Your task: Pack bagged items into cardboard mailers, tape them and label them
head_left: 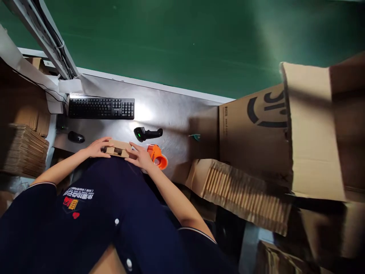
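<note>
A small flat cardboard box [116, 147] lies at the near edge of the steel table [171, 110], right against my body. My left hand [97, 147] grips its left end with curled fingers. My right hand [139, 156] presses on its right end, fingers bent over the edge. An orange tape dispenser [157, 156] sits just to the right of my right hand, touching or almost touching it. A black handheld scanner [146, 133] with a green light lies a little beyond the box.
A black keyboard [101, 108] and a black mouse [75, 137] lie at the table's left. Stacks of flat cardboard [25, 150] stand to the left. Large brown cartons [256, 129] and bundled flat cartons [242, 190] crowd the right. Green floor [185, 42] lies beyond the table.
</note>
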A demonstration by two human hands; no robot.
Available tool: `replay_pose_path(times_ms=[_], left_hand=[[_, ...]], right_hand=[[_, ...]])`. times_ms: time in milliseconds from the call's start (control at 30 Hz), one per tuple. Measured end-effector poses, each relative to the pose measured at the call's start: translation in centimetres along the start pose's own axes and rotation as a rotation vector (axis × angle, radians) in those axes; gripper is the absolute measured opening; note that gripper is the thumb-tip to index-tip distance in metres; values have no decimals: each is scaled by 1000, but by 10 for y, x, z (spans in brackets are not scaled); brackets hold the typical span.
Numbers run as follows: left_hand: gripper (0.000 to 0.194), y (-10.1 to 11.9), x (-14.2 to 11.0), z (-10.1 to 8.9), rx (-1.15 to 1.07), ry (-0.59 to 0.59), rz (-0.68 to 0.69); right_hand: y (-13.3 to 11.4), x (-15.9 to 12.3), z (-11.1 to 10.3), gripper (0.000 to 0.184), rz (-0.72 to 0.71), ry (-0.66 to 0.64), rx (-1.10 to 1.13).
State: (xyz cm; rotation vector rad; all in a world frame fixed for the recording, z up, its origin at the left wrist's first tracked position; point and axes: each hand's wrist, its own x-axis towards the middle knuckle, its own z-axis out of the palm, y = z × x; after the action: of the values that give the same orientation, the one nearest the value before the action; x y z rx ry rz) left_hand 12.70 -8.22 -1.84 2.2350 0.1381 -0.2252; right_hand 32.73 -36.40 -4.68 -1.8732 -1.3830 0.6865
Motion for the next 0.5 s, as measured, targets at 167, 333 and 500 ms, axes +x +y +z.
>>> replay_pose_path(times_ms=[167,333,500], left_hand=[[28,-3,15,33,-319,364,-130],[22,-1,15,53,-434,525,-211],[24,-4,19,57,-536,539,-229]], right_hand=[[-12,16,41,39,340,346,480],[-21,-5,40,56,557,529,449],[-13,-65,13,70,944,585,-256]])
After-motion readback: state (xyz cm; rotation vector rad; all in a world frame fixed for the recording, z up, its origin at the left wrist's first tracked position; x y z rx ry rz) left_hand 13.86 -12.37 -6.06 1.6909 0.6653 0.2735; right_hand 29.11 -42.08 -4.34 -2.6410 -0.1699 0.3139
